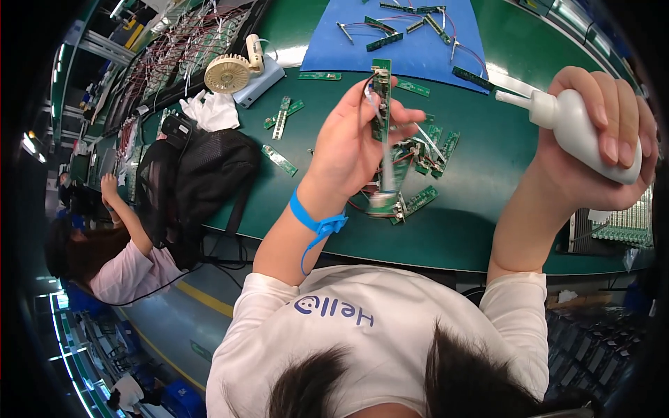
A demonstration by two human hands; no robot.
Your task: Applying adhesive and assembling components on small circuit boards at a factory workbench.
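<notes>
Upright between the thumb and fingers of my left hand (346, 139) is a narrow green circuit board (381, 97) with wires trailing down from it. A blue strap is around that wrist. My right hand (606, 139) is wrapped round a white squeeze bottle (584, 129), tilted so its thin nozzle points left toward the board, some distance apart from it. Below and behind my left hand lies a loose pile of green circuit boards (449, 150) with wires. Something blurred, round and greenish (382, 203) hangs at the lower end of the wires; I cannot make out its kind.
A blue mat (320, 42) at the back bears several wired boards. On the left are a small fan (227, 74), white gloves (212, 111) and a black bag (216, 171). Loose boards (279, 160) lie between. A co-worker (132, 244) sits at far left.
</notes>
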